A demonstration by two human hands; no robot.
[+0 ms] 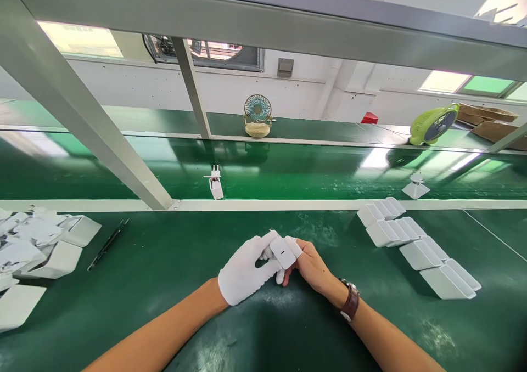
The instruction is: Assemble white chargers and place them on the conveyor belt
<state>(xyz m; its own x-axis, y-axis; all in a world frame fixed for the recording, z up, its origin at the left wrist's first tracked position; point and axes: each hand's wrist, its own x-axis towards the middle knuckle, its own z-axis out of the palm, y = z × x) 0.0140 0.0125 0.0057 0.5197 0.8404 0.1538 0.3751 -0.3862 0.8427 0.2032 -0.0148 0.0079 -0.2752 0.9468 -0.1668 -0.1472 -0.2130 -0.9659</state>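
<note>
Worktop (173,284), broad and dark green, is spread under both forearms, with a green strip (288,169) bounded off beyond a pale rail (263,205). At the left, white casings (37,237) are heaped loosely; at the right, white housings (420,246) are lined up in a slanting row. Over the middle of the worktop, a small white block (283,255) is held up between the two hands. By its left side it is pinched between thumb and fingers of the gloved left hand (249,268); against its right edge the white-tipped fingers of the right hand (313,270) are closed, partly hidden. The block is judged light, stiff and smooth, likely somewhat slippery under fabric and easily scuffed; it is best gripped by its side walls, with the face and its dark slot (282,252) left uncovered. No brand, label or writing can be read on it.
</note>
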